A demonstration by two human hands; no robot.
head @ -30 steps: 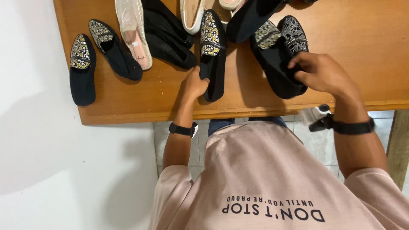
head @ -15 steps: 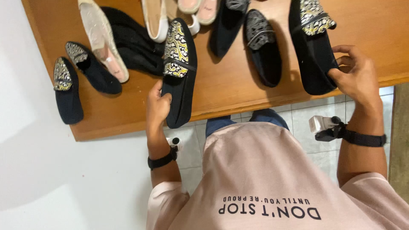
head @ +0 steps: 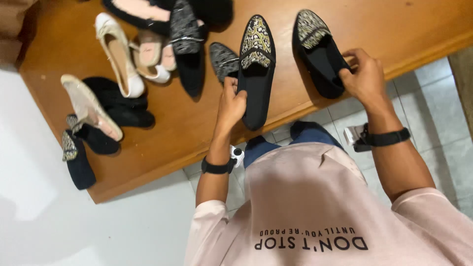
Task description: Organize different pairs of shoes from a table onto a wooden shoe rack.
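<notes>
Black loafers with gold embroidery are lying side by side near the front edge of the wooden worktop (head: 162, 133). The left hand (head: 231, 106) is closing its fingers on the heel side of the left loafer (head: 256, 74), and the right hand (head: 365, 79) is gripping the heel of the right loafer (head: 320, 54). This pair is looking matched already; other shoes (head: 118, 74) are lying mixed behind. Below, grey floor tiles (head: 433, 113) and a white wall (head: 59, 221) are showing.

The person wore a pale pink short-sleeved shirt (head: 315, 197) with dark block lettering across the lower centre of the frame, and dark blue trousers (head: 295, 140). A black band (head: 218, 167) circled the left wrist, another black band (head: 389, 137) the right.
</notes>
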